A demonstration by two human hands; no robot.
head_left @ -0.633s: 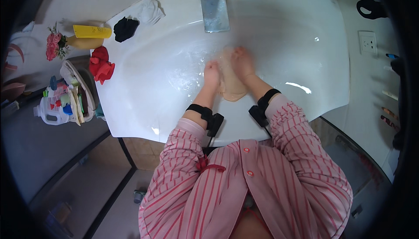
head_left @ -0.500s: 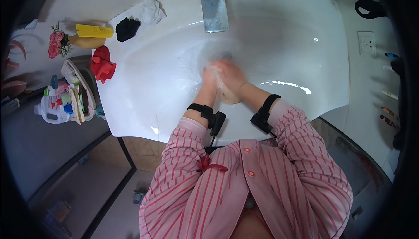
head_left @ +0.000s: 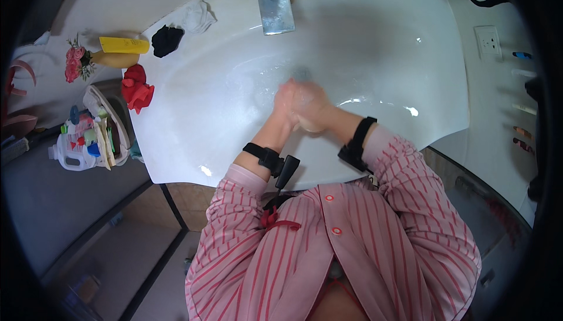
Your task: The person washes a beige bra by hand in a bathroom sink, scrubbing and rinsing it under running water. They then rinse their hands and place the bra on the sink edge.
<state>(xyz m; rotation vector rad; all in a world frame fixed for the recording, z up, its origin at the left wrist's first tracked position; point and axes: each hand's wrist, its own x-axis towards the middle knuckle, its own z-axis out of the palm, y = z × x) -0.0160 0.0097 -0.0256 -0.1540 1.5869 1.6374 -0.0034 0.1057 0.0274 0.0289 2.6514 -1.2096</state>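
Observation:
Over the white sink basin (head_left: pixel 193 121), my left hand (head_left: pixel 285 103) and my right hand (head_left: pixel 315 105) are closed and pressed against each other. Between them is a pale, wet, cloth-like thing (head_left: pixel 311 126); only its lower bulge shows below the palms, so its kind is unclear. Both hands look wet, and their fingers are partly blurred. The silver tap (head_left: pixel 275 7) is beyond my hands. Water and a few bubbles lie around the drain (head_left: pixel 301 75), just past my fingertips.
On the sink's left rim lie a red cloth (head_left: pixel 138 88), a black cloth (head_left: pixel 167 41) and a white cloth (head_left: pixel 198 16). Nearby are a yellow tube (head_left: pixel 124 45), pink flowers (head_left: pixel 75 63) and a basket (head_left: pixel 105 110) of bottles. A wall socket (head_left: pixel 487 42) is at right.
My hands have drawn closer together around the pale thing and look less smeared. The tap and sink have shifted slightly up and left in view, and my hands sit farther from the tap.

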